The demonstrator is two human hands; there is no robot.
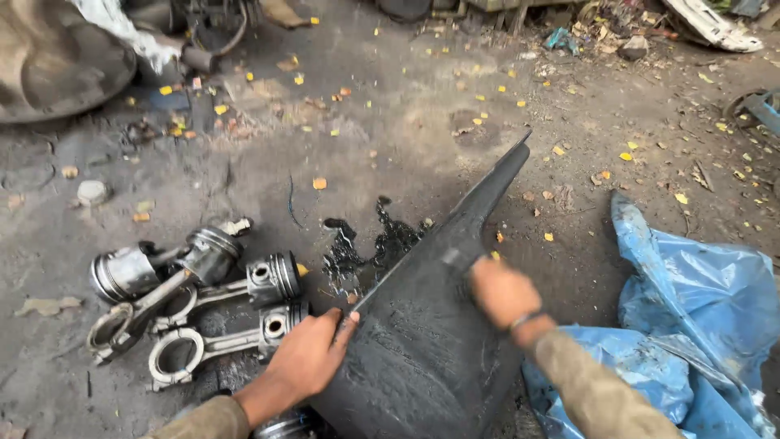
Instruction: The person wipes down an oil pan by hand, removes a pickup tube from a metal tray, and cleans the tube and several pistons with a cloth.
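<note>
1. The left hand (305,358) is pressing on the near left edge of a large black oily metal pan (431,325); its fingers (345,325) are lying spread and flat against the rim, gripping nothing.
2. The right hand (502,291) is resting on the upper face of the pan, slightly blurred; its fingers are curling closed, though whether they are clutching something small I cannot tell.
3. The pan is standing tilted on the dirt floor (406,138) in the near middle of the scene, its narrow pointed end reaching toward the far right.
4. A puddle of dark oil (366,248) is spreading on the floor just beside the pan's left edge.
5. A cluster of pistons with connecting rods (195,297) is lying on the floor to the left, near the left hand but apart from it.
6. A crumpled blue plastic sheet (699,309) is lying on the right, touching the pan's near right side; yellow leaves (626,156) are lying scattered across the far floor; a big tyre (49,57) is sitting at the far left.
</note>
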